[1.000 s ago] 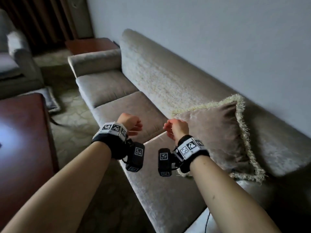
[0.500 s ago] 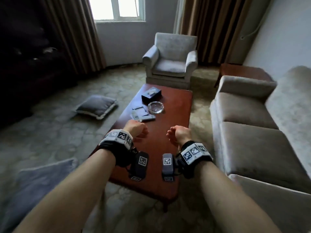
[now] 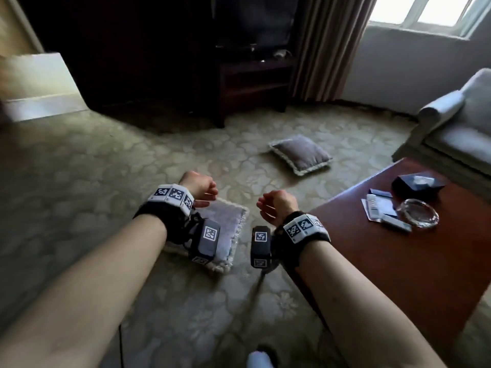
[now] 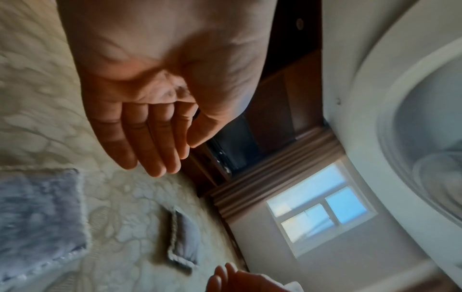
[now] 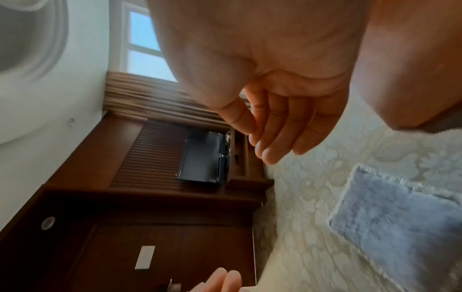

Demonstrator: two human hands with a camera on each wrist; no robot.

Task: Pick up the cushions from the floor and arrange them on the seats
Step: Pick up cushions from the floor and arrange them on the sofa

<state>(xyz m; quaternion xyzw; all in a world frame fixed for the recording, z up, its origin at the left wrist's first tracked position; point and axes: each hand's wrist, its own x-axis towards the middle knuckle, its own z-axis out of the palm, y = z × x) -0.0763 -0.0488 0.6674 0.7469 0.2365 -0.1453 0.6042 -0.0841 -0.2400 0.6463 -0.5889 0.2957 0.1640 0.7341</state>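
Two grey fringed cushions lie on the patterned carpet. The near cushion sits under my left wrist, partly hidden by the wrist camera; it also shows as the near cushion and the near cushion. The far cushion lies further off toward the window, seen again as the far cushion. My left hand and right hand hang in the air above the floor, fingers loosely curled, holding nothing. A pale armchair stands at the right edge.
A red-brown coffee table at the right carries a dark box, a glass ashtray and papers. A dark TV cabinet and curtains stand at the back. Open carpet spreads left.
The view has swung left from the sofa with its placed cushion, past the coffee table, to the carpet with the two cushions. Both hands stay empty and level.
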